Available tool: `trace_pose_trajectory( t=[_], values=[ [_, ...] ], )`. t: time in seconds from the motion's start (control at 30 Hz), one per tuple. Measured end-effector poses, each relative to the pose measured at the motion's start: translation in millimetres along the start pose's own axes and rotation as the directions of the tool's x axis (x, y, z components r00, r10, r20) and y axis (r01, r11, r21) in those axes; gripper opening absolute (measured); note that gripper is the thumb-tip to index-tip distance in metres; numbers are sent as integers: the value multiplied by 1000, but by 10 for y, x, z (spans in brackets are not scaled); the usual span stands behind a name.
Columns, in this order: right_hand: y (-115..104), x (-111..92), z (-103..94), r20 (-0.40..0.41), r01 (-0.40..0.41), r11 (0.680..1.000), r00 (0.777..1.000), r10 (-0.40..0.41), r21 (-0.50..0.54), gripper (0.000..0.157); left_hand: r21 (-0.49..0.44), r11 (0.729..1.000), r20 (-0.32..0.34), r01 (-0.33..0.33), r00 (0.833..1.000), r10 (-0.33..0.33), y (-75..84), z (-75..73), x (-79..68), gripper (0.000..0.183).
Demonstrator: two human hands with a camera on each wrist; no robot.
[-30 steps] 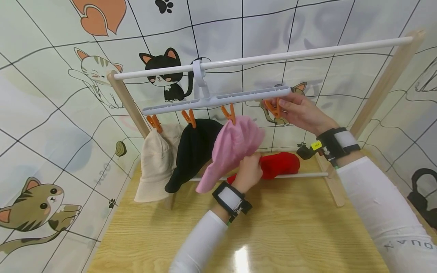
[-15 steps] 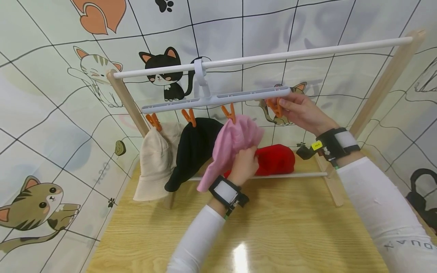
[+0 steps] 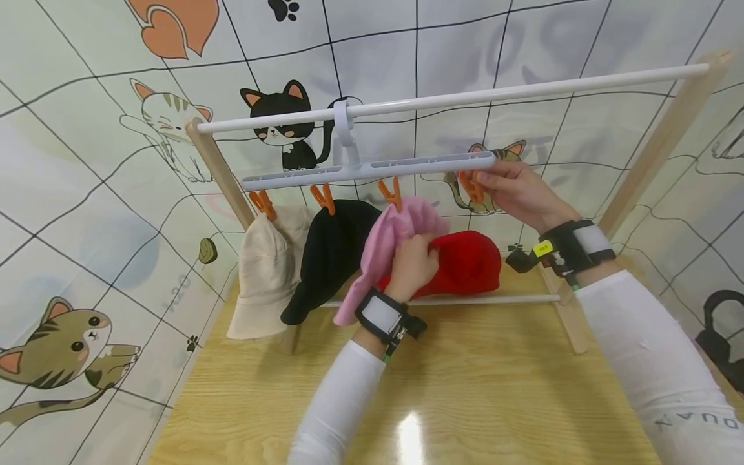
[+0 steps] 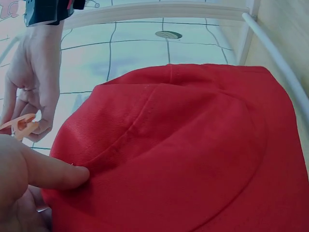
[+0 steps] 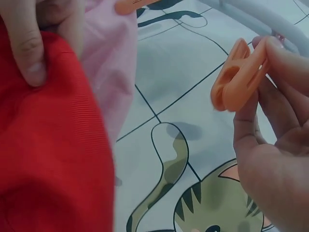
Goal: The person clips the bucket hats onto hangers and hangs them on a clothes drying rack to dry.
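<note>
My left hand (image 3: 414,266) pinches the edge of a red hat (image 3: 465,261), thumb on the cloth in the left wrist view, just in front of a hanging pink hat (image 3: 383,252). My right hand (image 3: 517,192) holds an orange clothespin (image 5: 239,77) between thumb and fingers, below the right end of a pale hanger (image 3: 407,166). Between the red hat and that clothespin there is a gap. Left of the pink hat hang a black hat (image 3: 334,252) and a cream hat (image 3: 264,278), each by an orange clothespin.
The hanger hooks over the white top rail (image 3: 523,93) of a rack with wooden posts (image 3: 662,139). A lower white rail (image 3: 511,299) crosses behind the hands above the wooden table (image 3: 494,387). A cat-patterned wall stands close behind.
My left hand has risen with the red hat, lifting it up toward the clothespin. My right hand stays almost in place, and the clothespin has turned slightly.
</note>
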State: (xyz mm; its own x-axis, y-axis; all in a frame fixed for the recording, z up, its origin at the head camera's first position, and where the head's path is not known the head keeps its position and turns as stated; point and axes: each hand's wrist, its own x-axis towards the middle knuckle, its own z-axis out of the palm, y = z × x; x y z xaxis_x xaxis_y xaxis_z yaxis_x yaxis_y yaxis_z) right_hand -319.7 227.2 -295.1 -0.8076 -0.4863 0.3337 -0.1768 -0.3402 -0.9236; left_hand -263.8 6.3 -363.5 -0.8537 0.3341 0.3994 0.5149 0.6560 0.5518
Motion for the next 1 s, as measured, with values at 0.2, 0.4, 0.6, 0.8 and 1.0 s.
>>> trace_pose_trajectory(
  t=[0.2,0.4,0.6,0.8,1.0],
  values=[
    [1,-15,67,-88,-31,999,996,34,25,32,-14,1000,-27,4,1000,-4,44,-35,50,12],
    [6,-13,123,-118,-47,999,992,49,26,31,-49,999,-58,25,998,-28,75,-40,101,21],
    [27,-24,159,-194,-78,996,979,67,-46,28,-48,996,-62,73,995,-76,109,-40,146,22],
    [51,-41,193,-251,-94,991,965,68,-94,26,1,997,-54,82,995,-81,184,-27,224,16],
    [70,-49,227,-270,-87,990,961,54,-115,24,-27,995,-37,99,994,-100,271,-19,281,19]
  ],
)
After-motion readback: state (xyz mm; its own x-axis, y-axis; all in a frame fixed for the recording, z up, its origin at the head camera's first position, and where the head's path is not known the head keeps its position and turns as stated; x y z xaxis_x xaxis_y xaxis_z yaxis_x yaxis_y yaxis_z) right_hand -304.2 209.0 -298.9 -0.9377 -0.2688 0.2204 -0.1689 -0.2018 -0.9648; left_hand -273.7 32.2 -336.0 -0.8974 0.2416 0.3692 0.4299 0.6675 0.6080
